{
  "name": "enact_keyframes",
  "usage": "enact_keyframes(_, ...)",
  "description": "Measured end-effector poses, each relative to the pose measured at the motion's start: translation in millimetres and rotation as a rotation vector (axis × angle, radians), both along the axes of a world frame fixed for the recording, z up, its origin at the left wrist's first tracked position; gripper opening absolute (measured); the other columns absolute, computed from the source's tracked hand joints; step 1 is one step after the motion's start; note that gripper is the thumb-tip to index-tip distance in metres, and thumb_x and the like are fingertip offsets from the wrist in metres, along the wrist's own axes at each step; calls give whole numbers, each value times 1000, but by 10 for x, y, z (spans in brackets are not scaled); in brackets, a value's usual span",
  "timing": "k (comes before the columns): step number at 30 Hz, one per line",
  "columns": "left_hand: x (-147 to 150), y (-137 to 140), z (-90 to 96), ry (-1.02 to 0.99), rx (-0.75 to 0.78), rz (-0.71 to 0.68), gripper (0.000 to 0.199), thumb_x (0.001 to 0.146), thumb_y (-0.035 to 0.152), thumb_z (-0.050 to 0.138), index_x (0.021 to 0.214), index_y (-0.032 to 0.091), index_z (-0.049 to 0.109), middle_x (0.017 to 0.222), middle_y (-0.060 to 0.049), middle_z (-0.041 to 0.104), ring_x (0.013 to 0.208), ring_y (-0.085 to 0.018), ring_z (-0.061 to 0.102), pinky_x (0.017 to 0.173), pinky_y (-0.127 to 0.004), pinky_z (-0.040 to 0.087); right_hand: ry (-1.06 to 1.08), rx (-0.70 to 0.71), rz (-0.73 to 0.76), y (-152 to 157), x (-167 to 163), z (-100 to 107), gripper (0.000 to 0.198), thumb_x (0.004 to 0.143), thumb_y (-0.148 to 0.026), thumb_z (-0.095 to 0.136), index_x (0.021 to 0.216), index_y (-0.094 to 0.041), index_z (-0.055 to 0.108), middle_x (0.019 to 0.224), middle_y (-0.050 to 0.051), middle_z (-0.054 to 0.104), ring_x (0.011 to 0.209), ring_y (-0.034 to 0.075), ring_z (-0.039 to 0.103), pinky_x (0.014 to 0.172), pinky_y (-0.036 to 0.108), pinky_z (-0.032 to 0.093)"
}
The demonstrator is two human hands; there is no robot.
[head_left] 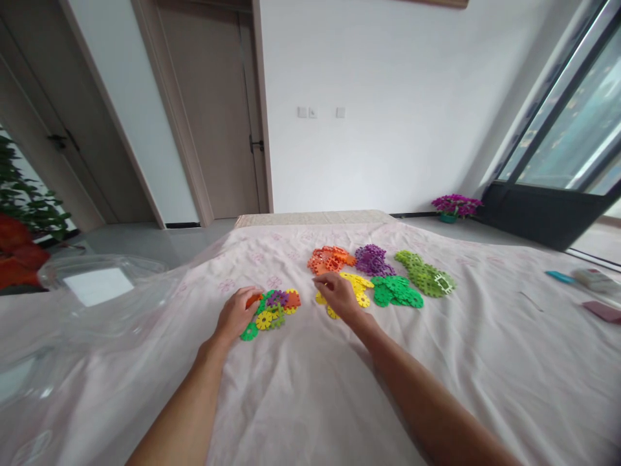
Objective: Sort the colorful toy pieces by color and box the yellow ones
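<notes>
My left hand (236, 315) is closed with an orange plastic building piece (253, 299) at its fingertips. Beside it lies a small mixed heap of notched pieces: a yellow disc (264, 320), a green disc (249, 331), a purple piece (277, 298) and a red-orange square (292, 299). My right hand (338, 294) hovers over the yellow pile (358, 283), fingers drawn together; what they hold, if anything, is hidden. Just beyond that hand is the orange pile (330, 259). Further right are the purple pile (372, 259), the green pile (398, 292) and the light green pile (427, 277).
A pale pink cloth (281, 408) covers the table in wrinkles. Clear plastic containers (97, 310) stand at the left. Near the right edge lie a blue item (559, 277), a whitish block (596, 281) and a dark red item (601, 311).
</notes>
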State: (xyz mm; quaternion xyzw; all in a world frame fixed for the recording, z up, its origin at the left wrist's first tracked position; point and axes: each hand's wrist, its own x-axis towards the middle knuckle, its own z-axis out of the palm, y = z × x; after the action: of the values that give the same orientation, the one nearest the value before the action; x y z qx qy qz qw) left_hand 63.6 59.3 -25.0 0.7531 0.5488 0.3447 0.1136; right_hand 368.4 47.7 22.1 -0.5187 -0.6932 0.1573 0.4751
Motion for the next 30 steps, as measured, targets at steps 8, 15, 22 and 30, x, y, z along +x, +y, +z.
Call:
enact_keyframes(8,12,2,-11,21,21,13,33,84,27,53,111,24,70,126,-6,65,120,-22,59,108,-38,43,-459,-246,79,-455,-683,13,29,84,-50,62,75,-23,71,69,-2,68,61,12,56,54,24,28)
enact_keyframes(15,22,-19,23,45,7,-9,32,85,27,53,112,24,70,127,-6,65,121,-22,58,108,-37,43,-354,-307,46,-439,-746,-43,11,80,-34,65,79,-24,70,72,-3,69,64,13,59,54,23,29)
enact_keyframes(22,3,13,-19,17,4,23,33,86,33,53,112,25,70,128,-5,64,119,-22,59,109,-37,43,-68,-133,-95,-108,-280,43,15,81,-33,62,75,-20,66,71,1,69,63,15,60,58,25,39)
enact_keyframes(30,-32,43,-56,-46,-8,-12,34,84,38,56,112,24,70,128,-6,64,121,-22,58,110,-36,41,640,-97,-476,258,1070,96,20,75,-36,67,79,-17,65,63,1,65,56,13,62,51,22,48)
